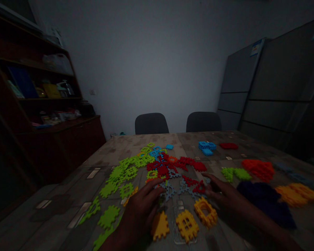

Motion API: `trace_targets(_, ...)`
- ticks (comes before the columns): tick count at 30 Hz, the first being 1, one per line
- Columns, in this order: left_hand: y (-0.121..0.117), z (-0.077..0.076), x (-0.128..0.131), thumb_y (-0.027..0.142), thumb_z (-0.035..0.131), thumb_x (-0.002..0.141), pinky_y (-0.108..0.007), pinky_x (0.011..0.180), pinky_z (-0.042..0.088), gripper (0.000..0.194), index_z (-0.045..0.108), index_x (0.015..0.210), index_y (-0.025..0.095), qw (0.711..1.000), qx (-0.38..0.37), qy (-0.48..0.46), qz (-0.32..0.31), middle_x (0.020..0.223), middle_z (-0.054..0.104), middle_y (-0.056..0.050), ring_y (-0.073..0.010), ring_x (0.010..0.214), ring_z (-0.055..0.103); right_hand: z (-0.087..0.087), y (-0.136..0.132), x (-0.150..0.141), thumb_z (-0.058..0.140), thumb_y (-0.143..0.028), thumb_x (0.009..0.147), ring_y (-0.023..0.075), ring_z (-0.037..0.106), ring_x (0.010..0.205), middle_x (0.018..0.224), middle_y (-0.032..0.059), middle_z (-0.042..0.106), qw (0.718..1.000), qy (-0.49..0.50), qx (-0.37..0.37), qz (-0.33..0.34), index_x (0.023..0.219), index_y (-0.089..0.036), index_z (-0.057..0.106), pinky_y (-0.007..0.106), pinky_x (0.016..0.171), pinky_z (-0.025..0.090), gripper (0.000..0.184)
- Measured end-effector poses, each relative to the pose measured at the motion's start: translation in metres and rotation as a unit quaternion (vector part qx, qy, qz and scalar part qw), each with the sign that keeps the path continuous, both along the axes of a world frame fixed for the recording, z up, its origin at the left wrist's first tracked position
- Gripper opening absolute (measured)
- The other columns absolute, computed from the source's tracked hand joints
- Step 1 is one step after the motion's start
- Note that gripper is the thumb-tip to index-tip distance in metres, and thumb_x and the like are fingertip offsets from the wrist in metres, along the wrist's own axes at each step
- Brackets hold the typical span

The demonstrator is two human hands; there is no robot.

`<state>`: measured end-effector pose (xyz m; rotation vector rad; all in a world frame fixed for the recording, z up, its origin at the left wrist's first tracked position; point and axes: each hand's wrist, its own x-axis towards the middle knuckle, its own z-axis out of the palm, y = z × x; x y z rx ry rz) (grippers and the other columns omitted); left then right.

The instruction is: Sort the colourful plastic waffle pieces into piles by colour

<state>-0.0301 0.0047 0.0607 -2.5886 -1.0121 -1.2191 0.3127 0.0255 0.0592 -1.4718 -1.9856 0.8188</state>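
The left hand (pixel 140 216) and right hand (pixel 225 195) rest low over a patterned grey-brown tabletop (pixel 68 195), fingers spread wide and slightly curved; neither clearly holds anything. Nearest, between the wrists, lie a yellow plastic triangular block (pixel 160 226), a yellow plastic square waffle block (pixel 187 225) and an orange-yellow plastic ring block (pixel 205 212). The left fingertips (pixel 157 186) reach a grey-blue plastic triangular frame (pixel 169 191), and the right fingertips (pixel 208 177) sit just beside a red plastic lattice piece (pixel 199 187). Left of the hands spreads a bright green plastic block scatter (pixel 117 177); farther on lie a red plastic block heap (pixel 163 167) and a blue plastic block stack (pixel 206 147). Right lies a dark purple plastic block pile (pixel 265 204). Two black chairs (pixel 151 123) stand beyond the table.
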Motion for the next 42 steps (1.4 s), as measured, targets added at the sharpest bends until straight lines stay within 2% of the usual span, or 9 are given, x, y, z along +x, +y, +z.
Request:
trace_targets(6,0.000,-0.002,0.000,0.002,0.042,0.091,-0.028,0.086,0.065,0.043,0.061,0.122,0.024,1.000,-0.006,0.014,-0.007,0.133,0.071,-0.014,-0.0229,0.113,0.076,0.001,-0.030,-0.038,0.065,-0.047,0.082,0.0387,0.060,0.129,0.147,0.0201,0.062,0.984,-0.173,0.000,-0.028,0.163,-0.017,0.039,0.052,0.106,0.044,0.090)
trace_targets(12,0.001,-0.007,-0.001,0.004,0.044,0.093,-0.028,0.087,0.065,0.041,0.062,0.123,0.024,1.000,0.003,0.023,-0.004,0.132,0.072,-0.014,-0.0234,0.113,0.076,-0.010,-0.036,-0.046,0.065,-0.041,0.081,0.0415,0.062,0.122,0.139,0.0212,0.066,0.973,-0.229,0.017,-0.019,0.162,-0.019,0.041,0.054,0.101,0.045,0.088)
trace_targets(18,0.003,-0.007,-0.001,0.004,0.044,0.093,-0.030,0.084,0.066,0.039,0.063,0.121,0.023,0.999,0.017,0.035,-0.006,0.128,0.074,-0.013,-0.0238,0.108,0.078,0.004,-0.034,-0.044,0.065,-0.037,0.080,0.0400,0.062,0.121,0.139,0.0204,0.066,0.960,-0.277,-0.027,0.000,0.163,-0.018,0.041,0.054,0.102,0.045,0.088)
trace_targets(21,0.004,-0.006,0.000,0.004,0.044,0.092,-0.029,0.082,0.066,0.039,0.063,0.121,0.022,0.999,0.026,0.030,-0.016,0.127,0.074,-0.014,-0.0228,0.106,0.079,0.012,-0.034,-0.032,0.069,-0.036,0.080,0.0435,0.049,0.140,0.158,0.0192,0.052,0.968,-0.248,-0.020,0.022,0.164,-0.022,0.040,0.059,0.114,0.037,0.090)
trace_targets(25,0.003,-0.003,0.002,0.005,0.043,0.093,-0.028,0.077,0.067,0.034,0.063,0.115,0.022,0.999,0.032,0.029,-0.017,0.123,0.076,-0.014,-0.0230,0.099,0.080,0.008,-0.030,-0.009,0.079,-0.027,0.075,0.0399,0.020,0.159,0.176,0.0054,0.025,0.980,-0.158,-0.006,0.118,0.168,-0.036,0.023,0.059,0.128,0.018,0.109)
trace_targets(28,0.003,-0.001,0.002,0.007,0.042,0.097,-0.030,0.076,0.068,0.031,0.064,0.115,0.021,0.998,0.038,0.039,-0.022,0.121,0.077,-0.015,-0.0244,0.098,0.081,0.001,-0.027,-0.002,0.079,-0.018,0.071,0.0370,0.006,0.162,0.178,0.0023,0.016,0.973,-0.156,-0.064,0.160,0.168,-0.037,0.021,0.058,0.129,0.009,0.115)
trace_targets(31,0.003,0.000,0.002,0.011,0.041,0.101,-0.032,0.077,0.068,0.030,0.064,0.117,0.021,0.998,0.043,0.047,-0.022,0.122,0.076,-0.016,-0.0254,0.100,0.080,0.001,-0.024,-0.005,0.072,-0.008,0.068,0.0367,0.007,0.162,0.177,0.0040,0.020,0.965,-0.175,-0.094,0.171,0.168,-0.035,0.023,0.059,0.129,0.009,0.115)
trace_targets(37,0.003,0.000,0.002,0.013,0.037,0.104,-0.032,0.073,0.069,0.030,0.064,0.115,0.022,0.998,0.040,0.051,-0.015,0.122,0.077,-0.015,-0.0253,0.098,0.081,-0.001,-0.021,-0.009,0.066,-0.005,0.067,0.0358,0.031,0.155,0.167,0.0074,0.043,0.971,-0.156,-0.019,0.179,0.164,-0.034,0.036,0.056,0.126,0.025,0.106)
trace_targets(42,0.004,-0.004,0.001,0.010,0.040,0.101,-0.031,0.076,0.068,0.030,0.065,0.114,0.022,0.998,0.035,0.047,-0.019,0.123,0.077,-0.015,-0.0241,0.099,0.081,-0.009,-0.018,-0.004,0.076,-0.007,0.063,0.0393,0.026,0.156,0.167,0.0062,0.042,0.972,-0.151,-0.042,0.175,0.164,-0.037,0.035,0.062,0.126,0.020,0.113)
